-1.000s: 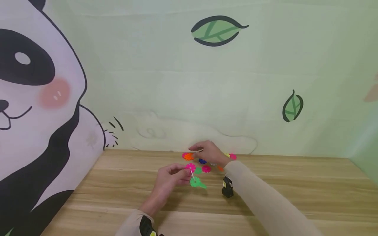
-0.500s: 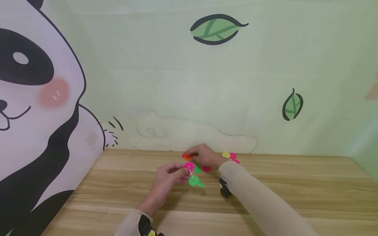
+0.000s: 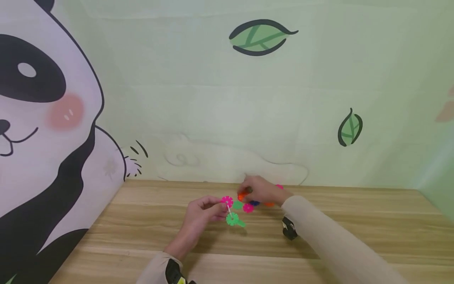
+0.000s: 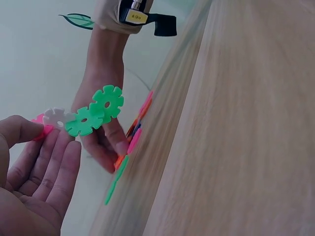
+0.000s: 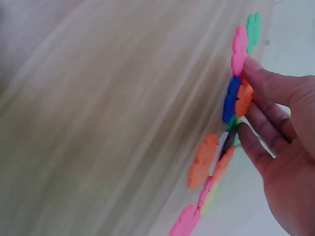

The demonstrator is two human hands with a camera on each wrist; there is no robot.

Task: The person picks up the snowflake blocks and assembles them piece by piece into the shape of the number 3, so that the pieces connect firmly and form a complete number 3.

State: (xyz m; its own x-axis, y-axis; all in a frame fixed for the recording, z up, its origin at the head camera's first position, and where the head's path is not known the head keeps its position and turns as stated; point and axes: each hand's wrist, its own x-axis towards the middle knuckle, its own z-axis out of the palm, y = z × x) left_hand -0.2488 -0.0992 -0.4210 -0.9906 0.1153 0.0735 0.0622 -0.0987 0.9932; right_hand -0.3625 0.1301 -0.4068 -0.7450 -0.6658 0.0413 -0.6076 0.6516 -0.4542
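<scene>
Landmark: loose green disc [image 3: 237,205], flat on the wooden table [image 3: 142,221]; all places below are taken from it, near side meaning toward the person.
Chain: the linked chain [image 4: 76,126] hangs in the air just left of the loose green disc and on its near side; four notched discs run pink, white, green, green.
Left hand: left hand [image 3: 203,213] pinches the pink end of the chain between thumb and fingers; the other fingers lie extended. Position matches half a second ago.
Right hand: right hand [image 3: 260,188] is behind and to the right of the landmark, thumb and fingertips bent about the orange disc [image 3: 242,196]. Cannot tell whether that disc is lifted or dragged along the table.
Change, orange disc: half a second ago it is well to the left at the back; now it is just behind the landmark, on the right.
Change, neighbours: the loose pink disc [image 3: 248,208] sits slightly farther to the near side, just right of the landmark; the blue disc [image 3: 254,203], hidden half a second ago, shows beyond it.
Dark disc: dark disc [image 5: 228,143] is at a right fingertip, behind and to the right of the landmark.
Bearing on the work: loose pieces appear drawn closer together; no disc joins the chain, judged by an unchanged count.
</scene>
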